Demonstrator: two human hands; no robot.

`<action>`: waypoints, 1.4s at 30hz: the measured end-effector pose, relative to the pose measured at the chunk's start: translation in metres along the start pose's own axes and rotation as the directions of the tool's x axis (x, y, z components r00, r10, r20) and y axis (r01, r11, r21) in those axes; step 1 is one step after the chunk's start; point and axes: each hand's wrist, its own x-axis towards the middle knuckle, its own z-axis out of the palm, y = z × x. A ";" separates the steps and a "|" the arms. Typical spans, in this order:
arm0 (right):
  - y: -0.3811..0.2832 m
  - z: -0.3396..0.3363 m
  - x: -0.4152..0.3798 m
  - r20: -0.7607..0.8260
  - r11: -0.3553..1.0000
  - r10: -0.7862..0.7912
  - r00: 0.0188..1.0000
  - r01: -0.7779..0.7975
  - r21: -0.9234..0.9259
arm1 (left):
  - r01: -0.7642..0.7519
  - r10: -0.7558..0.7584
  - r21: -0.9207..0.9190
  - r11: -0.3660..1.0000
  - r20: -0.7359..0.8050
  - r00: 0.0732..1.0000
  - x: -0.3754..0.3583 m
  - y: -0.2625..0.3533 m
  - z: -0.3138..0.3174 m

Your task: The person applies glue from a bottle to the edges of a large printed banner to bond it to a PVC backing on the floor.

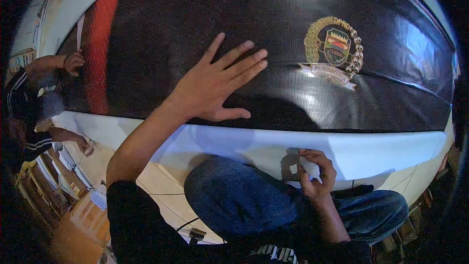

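Note:
My left hand lies palm down with fingers spread on a black printed banner sheet, left of its centre. Right of those fingers, the sheet bears a gold and white crest with a ribbon below it, and a crease runs across. My right hand is closed around a small white bottle-like object, its pale tip pointing left. It hovers by the white lower border, over my bent knees. The fingers and palm cover part of the object.
At the left edge another person in dark, striped sleeves has one hand at the banner's red band. Wooden pieces lie on the lower left floor. A cable with a dark connector is near my lap.

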 end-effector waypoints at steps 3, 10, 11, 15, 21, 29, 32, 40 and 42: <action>-0.002 -0.002 0.002 0.000 1.000 0.002 1.000 -0.002 0.023 | -0.036 0.036 -0.011 0.999 -0.019 0.999 0.013 0.005 -0.001; 0.002 -0.007 0.000 0.002 1.000 0.005 1.000 -0.005 0.011 | -0.104 0.104 -0.021 0.994 -0.025 0.994 0.040 0.012 0.001; 0.001 -0.008 0.001 0.000 1.000 0.007 1.000 -0.007 0.013 | -0.118 0.117 -0.023 0.993 -0.029 0.993 0.043 0.014 0.001; 0.000 -0.010 0.003 -0.007 0.995 0.017 1.000 -0.017 0.094 | -0.140 0.139 -0.030 0.990 -0.038 0.990 0.053 0.018 0.004; 0.004 -0.012 0.003 -0.026 0.990 0.008 1.000 -0.004 0.139 | -0.163 0.163 -0.008 0.987 -0.015 0.986 0.063 0.022 0.002; 0.002 -0.015 0.004 -0.052 0.994 -0.016 0.999 0.021 0.108 | -0.011 0.006 0.065 0.998 0.074 0.997 0.017 0.013 0.005; -0.001 -0.011 0.005 -0.070 0.995 -0.014 0.997 0.020 0.095 | 0.081 -0.093 0.102 0.992 0.128 0.987 -0.010 0.008 0.002; -0.004 -0.008 0.003 -0.035 0.998 0.024 0.999 -0.021 0.065 | 0.220 -0.244 0.137 0.966 0.189 0.951 -0.077 -0.022 -0.003; 0.000 -0.006 0.000 -0.046 0.996 0.020 0.999 -0.016 0.091 | 0.222 -0.244 0.130 0.966 0.188 0.951 -0.082 -0.025 -0.004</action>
